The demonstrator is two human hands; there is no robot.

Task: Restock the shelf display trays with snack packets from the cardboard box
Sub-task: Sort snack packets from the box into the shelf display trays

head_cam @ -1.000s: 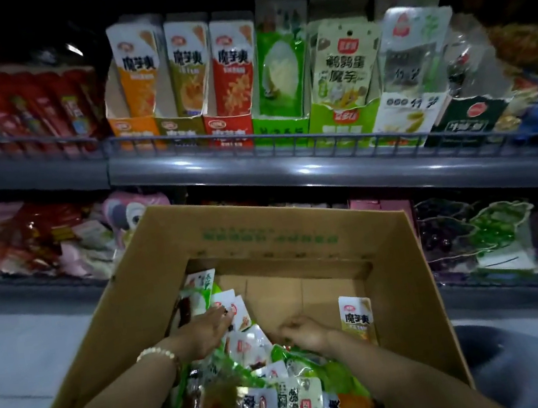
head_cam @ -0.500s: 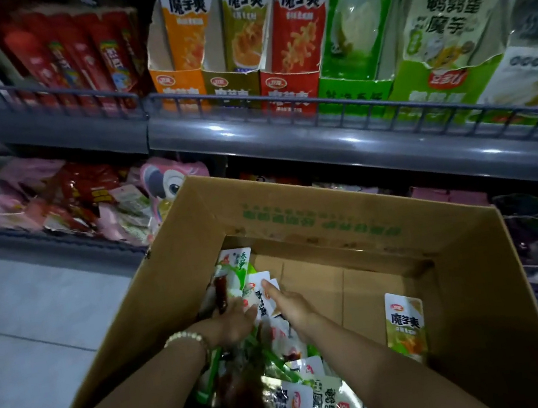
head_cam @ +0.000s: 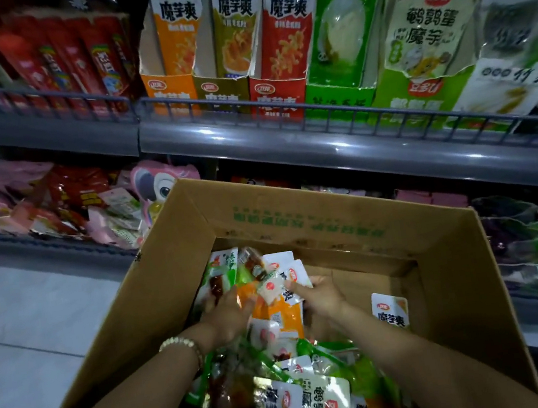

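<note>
Dim shop shelves [head_cam: 286, 139] are looming over the cardboard box [head_cam: 175, 286], where the left hand [head_cam: 227, 313] is gripping orange snack packets [head_cam: 276, 311] and the right hand [head_cam: 322, 296] is pinching white packets [head_cam: 291, 275]. Light, soft, slippery foil is likely sliding easily; sealed edges are probably offering the surest hold.

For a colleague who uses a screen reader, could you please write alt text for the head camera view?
A person's left hand and right hand hold a fanned bunch of snack packets inside an open cardboard box. Behind it, a grey shelf carries display trays of orange, olive, red and green packets.
</note>
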